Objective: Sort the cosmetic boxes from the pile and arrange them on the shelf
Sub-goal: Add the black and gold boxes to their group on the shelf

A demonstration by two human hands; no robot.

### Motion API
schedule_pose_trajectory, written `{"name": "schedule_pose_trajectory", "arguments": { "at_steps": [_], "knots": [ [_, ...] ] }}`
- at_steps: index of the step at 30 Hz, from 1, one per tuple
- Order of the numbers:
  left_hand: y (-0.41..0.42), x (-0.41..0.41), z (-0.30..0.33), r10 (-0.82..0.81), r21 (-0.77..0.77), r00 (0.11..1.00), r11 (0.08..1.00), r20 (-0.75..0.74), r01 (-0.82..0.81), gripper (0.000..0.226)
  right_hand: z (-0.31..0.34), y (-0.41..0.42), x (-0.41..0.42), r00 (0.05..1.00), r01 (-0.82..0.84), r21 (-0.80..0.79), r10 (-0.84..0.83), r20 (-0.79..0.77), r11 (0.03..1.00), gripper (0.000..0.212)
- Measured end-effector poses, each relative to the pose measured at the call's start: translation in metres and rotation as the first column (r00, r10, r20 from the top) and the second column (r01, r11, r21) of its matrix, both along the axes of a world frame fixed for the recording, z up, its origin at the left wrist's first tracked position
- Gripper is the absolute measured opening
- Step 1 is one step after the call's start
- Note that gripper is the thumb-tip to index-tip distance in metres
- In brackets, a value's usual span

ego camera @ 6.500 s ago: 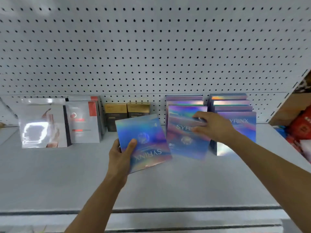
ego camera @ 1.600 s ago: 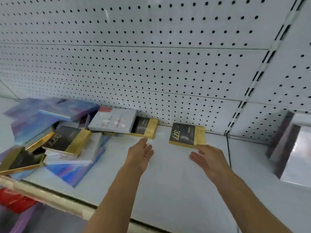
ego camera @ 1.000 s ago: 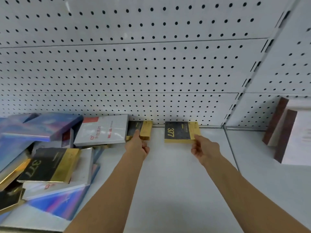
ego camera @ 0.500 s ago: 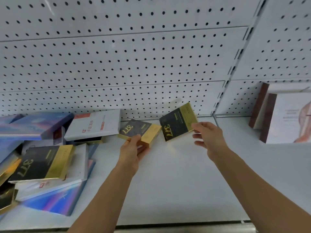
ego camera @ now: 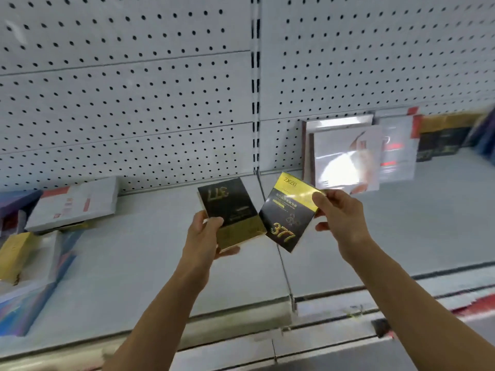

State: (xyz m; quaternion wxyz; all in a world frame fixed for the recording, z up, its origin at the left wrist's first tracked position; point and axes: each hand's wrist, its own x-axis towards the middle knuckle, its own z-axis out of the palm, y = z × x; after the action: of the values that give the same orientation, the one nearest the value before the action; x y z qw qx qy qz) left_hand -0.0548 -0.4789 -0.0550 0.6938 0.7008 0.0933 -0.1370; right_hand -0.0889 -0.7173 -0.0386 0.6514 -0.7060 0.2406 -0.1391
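Two black-and-gold "377" boxes are lifted above the grey shelf (ego camera: pixel 401 223). My left hand (ego camera: pixel 206 236) grips one black-and-gold box (ego camera: pixel 227 207) by its gold end, its print upside down. My right hand (ego camera: pixel 337 212) pinches the other black-and-gold box (ego camera: pixel 288 212) at its gold top edge, tilted, with the "377" at the bottom. The two boxes nearly touch at their inner edges. The pile of boxes (ego camera: pixel 32 236) lies at the left of the shelf, with a white box with red marks (ego camera: pixel 75 204) on top and a gold-edged box (ego camera: pixel 16 253) below it.
Standing rows at the right back: glossy white boxes (ego camera: pixel 345 156), white boxes with red print (ego camera: pixel 399 148), black-and-gold boxes (ego camera: pixel 439 140), and blurred iridescent boxes at the far right edge. A perforated back panel (ego camera: pixel 134 103) rises behind. A slotted upright (ego camera: pixel 255 103) divides the two shelf sections.
Both hands lifted their black-and-gold boxes off the shelf and brought them together toward the right. The view swung right, so the standing rows now show and the pile slid to the left edge.
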Motion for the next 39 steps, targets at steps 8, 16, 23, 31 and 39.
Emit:
{"name": "schedule_pose_trajectory", "arguments": {
  "at_steps": [8,16,23,31,39],
  "knots": [
    [-0.162,-0.076,0.005,-0.123,-0.024,0.992,0.992,0.040,0.124,0.025,0.011,-0.155,-0.098,0.999,0.030,-0.068,-0.029,0.029,0.997,0.015],
    [-0.280,-0.118,0.000,-0.250,0.024,0.967,0.968,0.046,0.249,0.026,0.007,-0.273,-0.159,0.988,0.152,-0.062,-0.150,0.042,0.986,0.017],
    [-0.349,-0.106,0.003,-0.323,0.006,0.941,0.946,0.102,0.324,0.041,0.005,-0.352,-0.151,0.975,0.222,-0.135,-0.220,0.027,0.966,0.024],
    [-0.416,-0.058,-0.002,-0.223,0.014,0.971,0.975,0.088,0.222,0.049,0.002,-0.433,-0.082,0.987,0.146,-0.265,-0.158,-0.024,0.953,0.023],
    [-0.441,-0.016,-0.003,-0.125,0.075,0.983,0.990,0.136,0.116,0.040,0.000,-0.469,0.015,0.997,-0.077,-0.391,0.068,-0.035,0.917,0.020]
  ]
}}
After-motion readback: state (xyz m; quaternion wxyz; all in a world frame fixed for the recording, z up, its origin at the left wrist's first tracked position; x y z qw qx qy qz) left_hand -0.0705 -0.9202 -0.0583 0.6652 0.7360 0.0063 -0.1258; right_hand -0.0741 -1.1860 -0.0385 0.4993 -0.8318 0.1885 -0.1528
